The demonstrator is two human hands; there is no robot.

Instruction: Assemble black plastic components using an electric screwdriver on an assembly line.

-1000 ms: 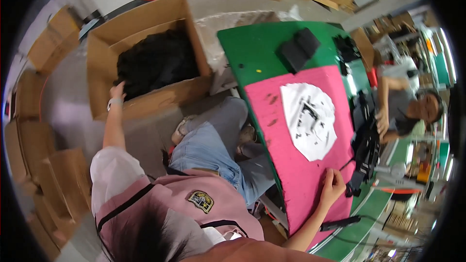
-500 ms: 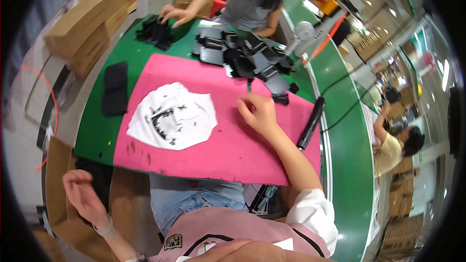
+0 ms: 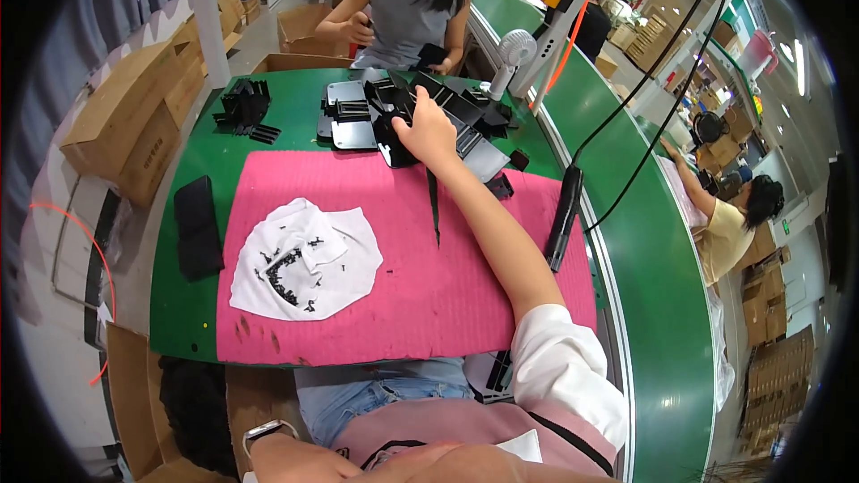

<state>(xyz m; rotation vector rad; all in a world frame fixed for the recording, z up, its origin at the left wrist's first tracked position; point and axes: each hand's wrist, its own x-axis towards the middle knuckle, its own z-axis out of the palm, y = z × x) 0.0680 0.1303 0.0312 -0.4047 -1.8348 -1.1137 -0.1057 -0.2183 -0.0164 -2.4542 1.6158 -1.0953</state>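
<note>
My right hand (image 3: 429, 132) reaches over the near edge of a heap of black and grey flat pieces (image 3: 354, 134) at the far side of the table. Its thumb and forefinger are closed about a black flat piece (image 3: 394, 145); the other fingers are hidden. A thin black strip (image 3: 435, 207) hangs below that hand onto the pink mat (image 3: 429, 304). Of my left arm only the wrist with a watch (image 3: 267, 430) and some skin show, low in view; its fingers are hidden. A white cloth (image 3: 353, 255) with small black scraps on it lies on the mat.
A black folded pad (image 3: 198, 228) lies left of the mat, a black rod-shaped tool (image 3: 565, 219) with a cable right of it. Small black pieces (image 3: 242, 107) sit far left. A person (image 3: 403, 18) works opposite, beside a white fan (image 3: 514, 54). An open carton (image 3: 134, 394) stands lower left.
My right hand has moved from over the mat to the heap and closed about a piece. My left hand has drawn in towards my body. The person opposite has pulled back the outstretched arm.
</note>
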